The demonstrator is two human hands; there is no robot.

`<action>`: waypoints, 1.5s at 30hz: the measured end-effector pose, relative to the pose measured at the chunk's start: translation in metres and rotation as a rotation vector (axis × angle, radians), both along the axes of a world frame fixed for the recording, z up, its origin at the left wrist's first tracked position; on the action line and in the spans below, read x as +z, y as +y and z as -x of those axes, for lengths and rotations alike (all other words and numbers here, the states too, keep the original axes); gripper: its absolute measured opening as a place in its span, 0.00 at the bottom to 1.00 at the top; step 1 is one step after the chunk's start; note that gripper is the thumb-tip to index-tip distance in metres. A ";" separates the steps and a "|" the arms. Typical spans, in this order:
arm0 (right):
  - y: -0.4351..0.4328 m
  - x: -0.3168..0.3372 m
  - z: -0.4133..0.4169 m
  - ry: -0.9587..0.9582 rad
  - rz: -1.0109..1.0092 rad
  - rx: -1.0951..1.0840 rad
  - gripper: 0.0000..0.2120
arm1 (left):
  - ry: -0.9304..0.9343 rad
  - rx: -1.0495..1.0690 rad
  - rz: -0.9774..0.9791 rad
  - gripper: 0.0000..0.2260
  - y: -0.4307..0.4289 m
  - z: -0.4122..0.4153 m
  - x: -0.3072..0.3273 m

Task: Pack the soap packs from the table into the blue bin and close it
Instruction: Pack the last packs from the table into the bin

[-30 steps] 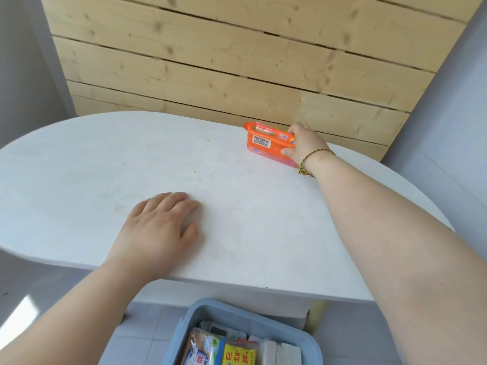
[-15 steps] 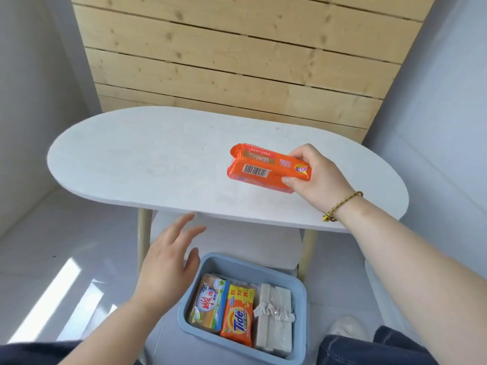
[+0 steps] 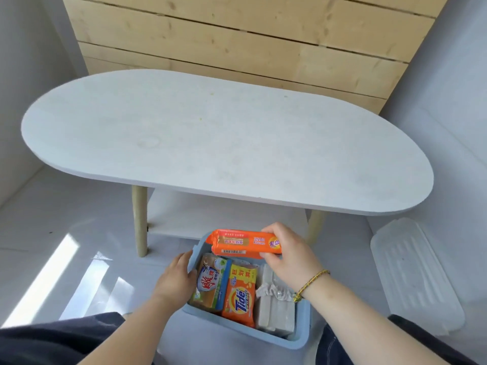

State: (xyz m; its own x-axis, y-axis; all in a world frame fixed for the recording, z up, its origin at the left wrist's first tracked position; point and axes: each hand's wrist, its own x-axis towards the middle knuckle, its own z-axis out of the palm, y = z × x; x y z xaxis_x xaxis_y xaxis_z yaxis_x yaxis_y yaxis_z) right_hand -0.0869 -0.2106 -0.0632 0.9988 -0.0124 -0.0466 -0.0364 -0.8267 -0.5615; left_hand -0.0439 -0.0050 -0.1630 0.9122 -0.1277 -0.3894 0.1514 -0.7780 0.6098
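My right hand (image 3: 286, 259) grips an orange soap pack (image 3: 243, 244) by its right end, holding it flat just above the far end of the blue bin (image 3: 301, 330). The bin stands on the floor in front of the table. My left hand (image 3: 176, 279) holds the bin's left rim, thumb over the edge. Inside lie a green and white soap pack (image 3: 210, 283), an orange Tide pack (image 3: 239, 296) and pale wrapped bars (image 3: 274, 304) side by side.
The white oval table (image 3: 210, 143) has a bare top, wooden legs and a lower shelf (image 3: 210, 219). A translucent lid (image 3: 416, 275) lies on the floor to the right of the bin. Wooden planks line the wall behind.
My right hand lifted the orange pack off the table and brought it down over the bin. My left hand left the tabletop and took hold of the bin's left rim.
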 end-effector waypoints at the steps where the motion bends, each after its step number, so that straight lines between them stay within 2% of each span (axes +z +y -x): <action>1: 0.000 -0.015 -0.006 0.055 0.014 -0.028 0.13 | 0.018 -0.001 0.003 0.22 -0.002 -0.002 -0.006; 7: 0.001 -0.087 -0.038 0.236 0.118 -0.072 0.12 | 0.099 -0.143 -0.106 0.29 -0.007 0.010 -0.040; 12: 0.010 -0.124 -0.052 0.234 0.112 -0.135 0.14 | 0.084 -0.210 -0.198 0.32 -0.005 0.013 -0.055; 19: 0.022 -0.154 -0.052 0.205 0.146 -0.062 0.18 | 0.065 -0.226 -0.219 0.33 -0.003 0.011 -0.063; 25: 0.018 -0.167 -0.038 0.316 0.522 0.090 0.26 | 0.060 -0.224 -0.208 0.32 -0.002 0.012 -0.063; 29: 0.018 -0.164 -0.039 0.365 0.577 0.101 0.27 | 0.069 -0.234 -0.209 0.32 -0.002 0.011 -0.064; 34: 0.008 -0.143 -0.035 0.311 0.438 0.077 0.25 | 0.044 -0.215 -0.217 0.32 -0.004 0.015 -0.060; 39: -0.024 -0.103 0.002 0.199 0.410 -0.142 0.23 | -0.047 -0.240 -0.316 0.30 -0.017 0.020 -0.045; 42: -0.055 -0.070 0.029 0.160 0.434 -0.269 0.22 | -0.122 -0.367 -0.308 0.29 -0.042 0.021 -0.026; 45: -0.100 -0.042 0.062 0.211 0.487 -0.435 0.22 | -0.218 -0.538 -0.273 0.29 -0.082 0.031 -0.005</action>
State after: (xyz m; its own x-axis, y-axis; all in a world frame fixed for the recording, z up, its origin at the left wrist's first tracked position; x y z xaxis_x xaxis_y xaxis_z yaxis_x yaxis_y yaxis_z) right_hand -0.1489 -0.3101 -0.1050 0.8683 -0.4795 -0.1268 -0.4903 -0.8684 -0.0736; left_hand -0.0752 -0.0873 -0.1678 0.8099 -0.5124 -0.2855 -0.4090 -0.8422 0.3513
